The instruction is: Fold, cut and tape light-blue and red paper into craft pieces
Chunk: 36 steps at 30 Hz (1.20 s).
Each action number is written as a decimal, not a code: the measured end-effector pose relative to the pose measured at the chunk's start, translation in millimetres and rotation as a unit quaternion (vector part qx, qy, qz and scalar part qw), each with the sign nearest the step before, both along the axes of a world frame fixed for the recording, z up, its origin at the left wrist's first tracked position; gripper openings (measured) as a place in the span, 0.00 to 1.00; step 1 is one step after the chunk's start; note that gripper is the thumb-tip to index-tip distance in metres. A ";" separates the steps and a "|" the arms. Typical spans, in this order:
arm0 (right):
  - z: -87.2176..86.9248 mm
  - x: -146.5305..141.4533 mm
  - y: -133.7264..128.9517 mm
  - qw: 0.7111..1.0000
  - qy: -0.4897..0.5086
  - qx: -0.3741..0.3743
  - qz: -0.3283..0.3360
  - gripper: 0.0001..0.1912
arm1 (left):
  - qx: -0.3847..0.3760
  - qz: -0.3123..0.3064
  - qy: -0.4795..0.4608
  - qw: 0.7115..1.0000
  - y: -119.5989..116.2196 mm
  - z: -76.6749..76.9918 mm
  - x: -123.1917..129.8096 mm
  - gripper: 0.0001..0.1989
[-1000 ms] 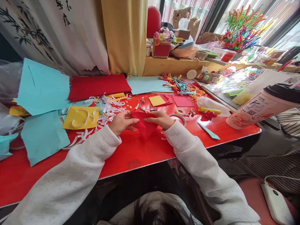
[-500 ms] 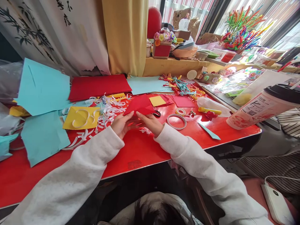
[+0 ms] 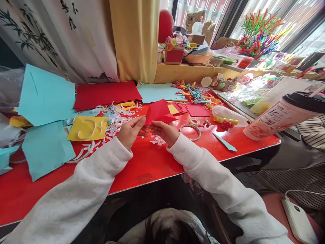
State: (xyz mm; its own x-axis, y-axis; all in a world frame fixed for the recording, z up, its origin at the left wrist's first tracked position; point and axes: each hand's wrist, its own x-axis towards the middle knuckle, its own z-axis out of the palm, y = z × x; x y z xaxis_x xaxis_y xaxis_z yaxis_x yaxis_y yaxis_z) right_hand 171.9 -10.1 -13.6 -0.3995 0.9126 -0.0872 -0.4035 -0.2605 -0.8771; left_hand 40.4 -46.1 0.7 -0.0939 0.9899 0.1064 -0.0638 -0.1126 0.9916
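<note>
A folded piece of red paper [image 3: 159,112] is held up between both hands, just above the red table [image 3: 142,169]. My left hand [image 3: 130,132] pinches its left edge between thumb and fingers. At the lower edge, my right hand [image 3: 165,132] grips it the same way. Behind the paper lies a yellow square [image 3: 173,108] on several red sheets [image 3: 198,110]. White paper scraps [image 3: 157,140] lie beneath the hands, and a roll of tape [image 3: 190,131] rests right of my right hand.
Left are blue sheets [image 3: 47,98] and a yellow card [image 3: 87,128] among white strips. Red sheets [image 3: 108,95] are stacked at the back. Right are a glue stick [image 3: 225,120], a blue paper strip [image 3: 225,142] and a tilted lidded cup [image 3: 276,117] near the edge. A striped sleeve shows far right.
The red paper has tilted up and turned, now covering part of the yellow square. My left hand has shifted its hold to the paper's left edge. The scissors handle is no longer visible.
</note>
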 end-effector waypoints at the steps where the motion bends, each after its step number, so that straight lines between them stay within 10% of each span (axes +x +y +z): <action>1: -0.1 0.2 -0.2 1.000 0.002 0.005 0.006 0.04 | -0.002 0.008 0.007 1.000 -0.1 -0.1 0.0 0.16; 18: 3.0 -1.4 -3.9 0.999 0.001 -0.041 0.010 0.04 | 0.091 0.133 0.251 0.954 -9.4 -6.5 3.6 0.16; 36: 5.4 2.4 -7.6 0.996 -0.009 0.023 0.085 0.10 | 0.030 0.060 0.151 0.986 -3.8 -5.1 1.2 0.12</action>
State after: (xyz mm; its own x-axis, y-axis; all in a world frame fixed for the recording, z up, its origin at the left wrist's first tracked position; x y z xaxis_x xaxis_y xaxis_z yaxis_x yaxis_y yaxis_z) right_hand 174.3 -17.7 -8.2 -0.5466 0.8356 -0.0554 -0.3409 -0.2825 -0.8967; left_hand 41.6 -49.9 -4.4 -0.1641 0.9649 0.2049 0.2514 -0.1600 0.9546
